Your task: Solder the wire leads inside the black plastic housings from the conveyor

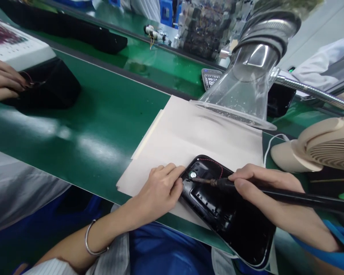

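Note:
A black plastic housing [243, 225] with rounded corners lies tilted across the sheets of pale paper [172, 141]. My left hand [163, 187] is closed at its upper left edge, the fingertips gripping the rim. In my right hand [263, 183] is a soldering iron [225, 185], held like a pen across the housing. Its tip reaches beside a small round silver part [193, 174] inside the housing; whether the two touch, I cannot tell. A thin red wire [219, 166] curves along the inner top edge.
A clear fume extraction hood [237, 95] hangs just above the paper. To the right stands a beige fan-like device [318, 145] with a white cord. Another person's hand [2, 80] works on a black-and-white casing [54, 84] at left. A display device [210, 78] sits behind the hood.

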Tool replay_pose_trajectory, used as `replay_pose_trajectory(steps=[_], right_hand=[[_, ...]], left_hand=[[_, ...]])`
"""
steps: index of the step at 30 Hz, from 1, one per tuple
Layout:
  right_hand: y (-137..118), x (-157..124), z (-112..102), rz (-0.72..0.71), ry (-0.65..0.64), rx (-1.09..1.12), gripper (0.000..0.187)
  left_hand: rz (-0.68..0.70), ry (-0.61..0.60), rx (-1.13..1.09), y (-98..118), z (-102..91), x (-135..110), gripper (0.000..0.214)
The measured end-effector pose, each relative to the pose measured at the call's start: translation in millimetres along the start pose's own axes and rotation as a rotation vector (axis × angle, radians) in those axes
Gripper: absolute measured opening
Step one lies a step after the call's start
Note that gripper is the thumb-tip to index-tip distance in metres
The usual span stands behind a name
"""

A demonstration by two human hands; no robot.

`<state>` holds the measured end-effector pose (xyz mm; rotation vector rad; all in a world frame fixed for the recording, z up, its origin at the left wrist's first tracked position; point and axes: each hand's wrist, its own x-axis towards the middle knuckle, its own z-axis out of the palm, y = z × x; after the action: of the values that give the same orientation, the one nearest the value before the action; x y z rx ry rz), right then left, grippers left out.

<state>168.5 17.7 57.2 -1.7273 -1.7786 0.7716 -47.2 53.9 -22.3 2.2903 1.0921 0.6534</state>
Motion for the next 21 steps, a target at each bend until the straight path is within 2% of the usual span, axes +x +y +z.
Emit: replay_pose_trajectory(steps=[6, 21], right_hand=[[0.9, 1.4, 0.0, -0.097, -0.018, 0.006, 0.020], [8.1, 5.4, -7.2, -0.142, -0.045, -0.007, 0.017]], left_hand=[[0.015, 0.007, 0.006, 0.2, -0.3, 0.0, 0.028], [0.070, 0.024, -0.020, -1.6, -0.7, 3.1, 0.030]])
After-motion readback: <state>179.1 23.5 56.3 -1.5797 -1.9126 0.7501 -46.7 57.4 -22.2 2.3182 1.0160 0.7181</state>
